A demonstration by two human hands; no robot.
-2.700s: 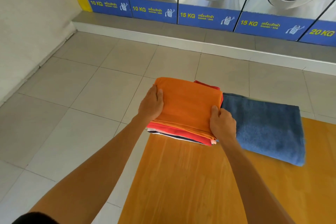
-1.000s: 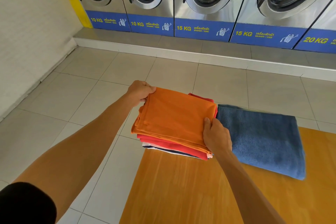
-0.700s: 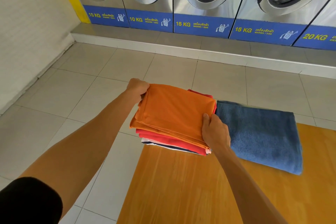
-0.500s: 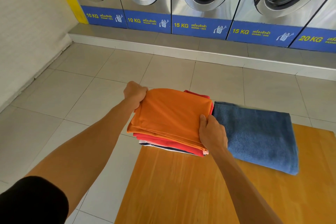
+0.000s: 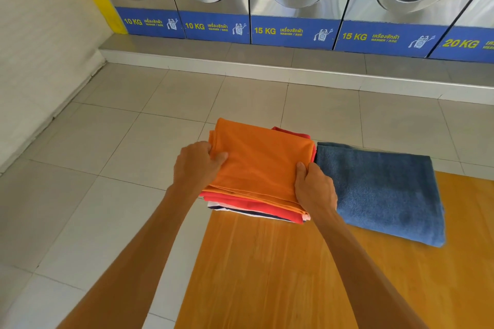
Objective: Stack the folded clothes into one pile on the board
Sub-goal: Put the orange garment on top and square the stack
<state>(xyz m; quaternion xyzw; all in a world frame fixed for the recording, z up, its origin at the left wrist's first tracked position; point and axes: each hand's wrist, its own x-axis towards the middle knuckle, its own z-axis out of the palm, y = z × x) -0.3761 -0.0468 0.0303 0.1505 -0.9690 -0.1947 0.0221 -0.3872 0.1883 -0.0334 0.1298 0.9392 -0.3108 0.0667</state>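
At the far left corner of the wooden board (image 5: pixel 307 275), a pile of folded clothes (image 5: pixel 256 168) is being gripped at both sides by the left hand (image 5: pixel 196 165) and right hand (image 5: pixel 315 189), probably to square it. Beside it, touching, a blue towel (image 5: pixel 382 189) is being left unstacked.

Bare orange wooden board (image 5: pixel 280 275) lies wide open in front of the stacked pile topped by an orange folded cloth (image 5: pixel 262 163), but the folded blue towel (image 5: pixel 379 189) crowds the pile's right side, touching it, while grey tiled floor (image 5: pixel 120 141) stays open left.
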